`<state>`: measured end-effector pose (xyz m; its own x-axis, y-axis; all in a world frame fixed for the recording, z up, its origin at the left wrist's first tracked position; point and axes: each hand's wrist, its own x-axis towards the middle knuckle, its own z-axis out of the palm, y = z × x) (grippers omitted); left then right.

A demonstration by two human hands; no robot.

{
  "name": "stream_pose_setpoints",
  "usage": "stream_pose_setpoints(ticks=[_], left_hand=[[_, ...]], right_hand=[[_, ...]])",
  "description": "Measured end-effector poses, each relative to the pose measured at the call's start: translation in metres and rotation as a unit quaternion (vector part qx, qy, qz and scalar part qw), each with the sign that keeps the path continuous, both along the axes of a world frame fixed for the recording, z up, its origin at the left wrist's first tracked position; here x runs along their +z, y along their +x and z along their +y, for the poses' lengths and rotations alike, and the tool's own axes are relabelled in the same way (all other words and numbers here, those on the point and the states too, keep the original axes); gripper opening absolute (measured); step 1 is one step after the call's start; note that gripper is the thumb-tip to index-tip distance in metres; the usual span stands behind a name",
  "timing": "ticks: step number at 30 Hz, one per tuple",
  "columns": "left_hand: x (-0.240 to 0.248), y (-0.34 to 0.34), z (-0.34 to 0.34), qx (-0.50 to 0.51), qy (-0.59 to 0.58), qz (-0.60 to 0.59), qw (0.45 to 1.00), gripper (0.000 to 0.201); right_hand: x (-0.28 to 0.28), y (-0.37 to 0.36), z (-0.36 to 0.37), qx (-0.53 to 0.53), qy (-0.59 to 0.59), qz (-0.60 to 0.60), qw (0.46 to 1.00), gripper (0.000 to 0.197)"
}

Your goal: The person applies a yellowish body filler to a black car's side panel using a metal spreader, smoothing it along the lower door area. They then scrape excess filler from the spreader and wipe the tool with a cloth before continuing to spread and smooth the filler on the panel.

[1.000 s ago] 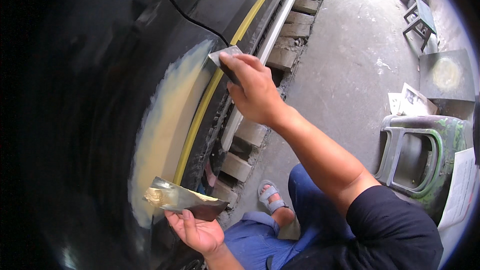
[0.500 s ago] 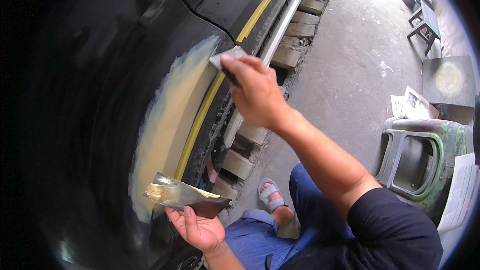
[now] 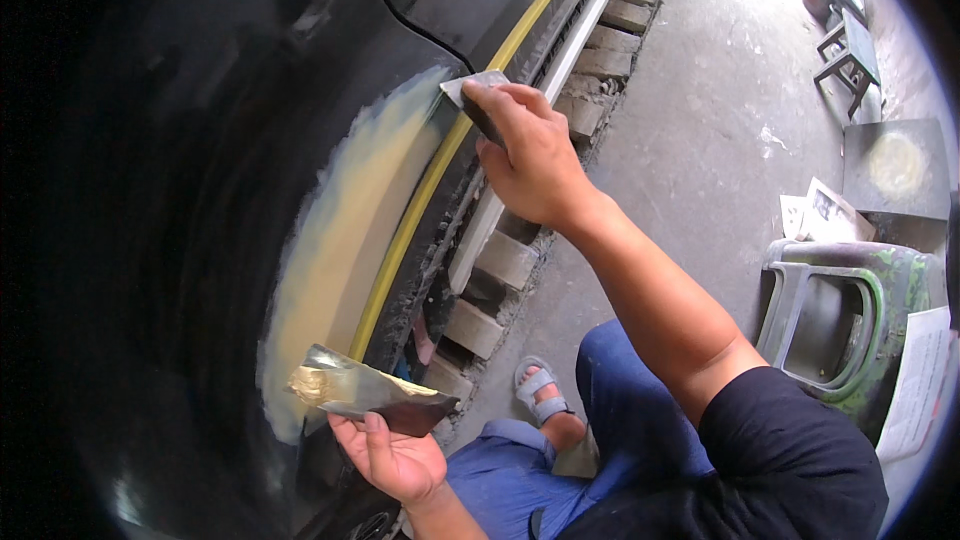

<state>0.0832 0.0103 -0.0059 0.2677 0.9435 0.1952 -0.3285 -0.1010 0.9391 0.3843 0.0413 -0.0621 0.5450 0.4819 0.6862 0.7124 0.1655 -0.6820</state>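
Observation:
My right hand (image 3: 535,150) grips a small metal putty spreader (image 3: 477,100). Its edge meets the black car panel (image 3: 230,140) at the upper end of a long patch of cream filler (image 3: 335,240), close to a panel gap. A yellow masking tape strip (image 3: 405,230) runs along the patch's right side. Low in the view, my left hand (image 3: 398,460) holds a wider metal plate (image 3: 385,395) between thumb and fingers, with a lump of cream putty (image 3: 318,385) on its left end and more along its upper edge. The plate overlaps the patch's lower end.
Right of the car, a white rail (image 3: 560,70) and a row of bricks (image 3: 510,260) border the grey concrete floor (image 3: 690,110). A green-stained plastic stool (image 3: 830,310) lies at the right. Beyond it are a flat grey board (image 3: 897,168) and a small dark stool (image 3: 848,60).
My right hand has moved slightly up and to the right with the spreader, to the patch's upper tip. The left hand and its plate have barely moved.

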Motion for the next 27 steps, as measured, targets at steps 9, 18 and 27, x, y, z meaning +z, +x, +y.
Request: stream_pose_setpoints(ticks=[9,18,27], left_hand=[[0.0,0.002,0.003,-0.002,-0.005,0.003,1.0,0.055],[0.001,0.001,0.001,-0.003,-0.003,0.005,1.0,0.054],[0.001,0.006,-0.001,-0.007,-0.002,0.006,1.0,0.055]], right_hand=[[0.002,-0.075,-0.021,0.11,-0.08,-0.078,0.988,0.064],[-0.006,-0.022,0.006,0.046,0.016,-0.03,0.998,0.058],[-0.002,-0.004,-0.007,0.026,0.017,0.014,0.999,0.06]])
